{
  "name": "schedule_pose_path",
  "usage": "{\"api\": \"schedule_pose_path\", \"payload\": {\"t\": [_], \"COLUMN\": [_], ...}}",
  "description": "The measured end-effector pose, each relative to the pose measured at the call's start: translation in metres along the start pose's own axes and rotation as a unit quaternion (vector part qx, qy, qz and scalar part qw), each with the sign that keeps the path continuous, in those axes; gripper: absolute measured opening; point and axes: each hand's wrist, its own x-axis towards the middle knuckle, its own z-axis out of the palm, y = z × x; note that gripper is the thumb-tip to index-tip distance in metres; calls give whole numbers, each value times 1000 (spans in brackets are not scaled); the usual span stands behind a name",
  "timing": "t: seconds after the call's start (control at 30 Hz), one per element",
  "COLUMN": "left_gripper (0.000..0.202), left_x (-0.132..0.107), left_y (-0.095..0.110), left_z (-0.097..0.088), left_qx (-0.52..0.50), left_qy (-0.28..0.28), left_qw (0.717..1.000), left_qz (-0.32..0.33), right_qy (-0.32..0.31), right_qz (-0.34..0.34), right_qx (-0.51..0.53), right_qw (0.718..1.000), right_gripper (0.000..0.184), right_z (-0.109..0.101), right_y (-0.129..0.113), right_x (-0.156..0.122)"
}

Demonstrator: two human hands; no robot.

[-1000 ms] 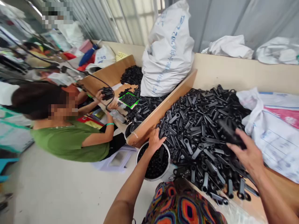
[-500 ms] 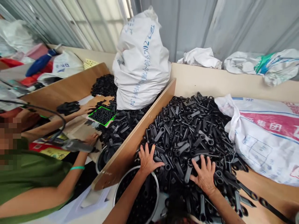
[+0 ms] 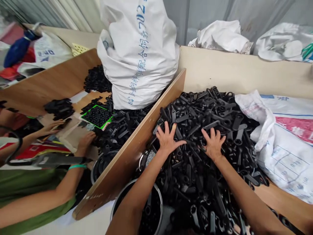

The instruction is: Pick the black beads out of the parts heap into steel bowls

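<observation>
A big heap of black plastic handle parts (image 3: 207,111) fills the wooden bin in front of me. My left hand (image 3: 168,141) lies flat on the heap near the bin's left board, fingers spread. My right hand (image 3: 213,143) rests palm down on the parts a little to the right, fingers also spread. Neither hand grips anything. A round metal bowl (image 3: 137,209) with black parts sits below my left forearm.
A slanted wooden divider (image 3: 137,143) separates my bin from a neighbour's. A person in a green top (image 3: 31,192) works at the left beside a green-edged tray (image 3: 96,116). A tall white sack (image 3: 139,52) stands behind; another sack (image 3: 283,140) lies at the right.
Both my hands have moved farther up the heap, side by side. The view has swung right and closer, so the neighbour is now mostly out of view.
</observation>
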Motion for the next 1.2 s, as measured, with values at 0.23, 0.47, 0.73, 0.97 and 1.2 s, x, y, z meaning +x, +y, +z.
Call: {"api": "schedule_pose_path", "payload": {"t": [0.23, 0.47, 0.73, 0.97, 1.2], "left_gripper": [86, 46, 39, 39, 45], "left_x": [-2, -101, -236, -219, -145], "left_y": [-18, -61, -112, -112, -84], "left_z": [-52, -101, -107, -77, -33], "left_qx": [-78, -246, -222, -89, 165], "left_qy": [-138, -105, -93, -120, -240], "left_qw": [982, 963, 955, 986, 956], "left_qz": [99, -1, -174, -71, 21], "right_qy": [-114, -28, -123, -198, -227], "right_qz": [-53, -73, -240, -313, -108], "right_qx": [75, 134, 189, 138, 205], "right_qw": [989, 988, 944, 919, 946], "right_gripper": [61, 34, 31, 23, 17], "right_z": [-29, -67, -74, -45, -82], "right_y": [18, 3, -112, -146, -91], "right_x": [-13, -62, -120, -166, -204]}}
